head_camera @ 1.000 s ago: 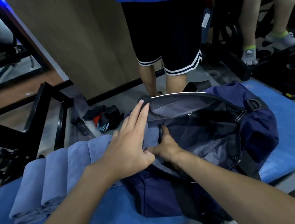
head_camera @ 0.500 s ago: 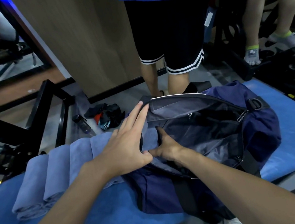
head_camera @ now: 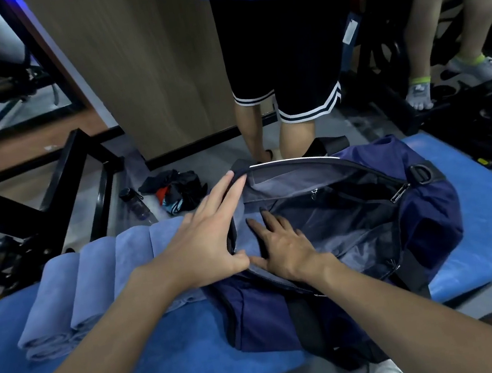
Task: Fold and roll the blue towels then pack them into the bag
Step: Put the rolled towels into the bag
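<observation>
A navy duffel bag [head_camera: 427,224] lies unzipped on a blue bench pad [head_camera: 487,203]. A rolled blue towel [head_camera: 247,235] sits inside the bag at its left end. My right hand [head_camera: 284,244] lies flat on that towel with fingers spread. My left hand [head_camera: 204,239] rests with straight fingers against the bag's left rim, fingertips at the zipper edge. Several rolled blue towels [head_camera: 93,280] lie side by side on the pad to the left of the bag.
A person in black shorts [head_camera: 280,55] stands just behind the bag. Another person's legs [head_camera: 436,17] show at the far right. A bottle [head_camera: 135,203] and dark clothes [head_camera: 179,191] lie on the floor. Black metal frames [head_camera: 30,213] stand at the left.
My right hand has uncurled and now lies flat on the towel inside the bag. My left hand stays at the bag's left rim.
</observation>
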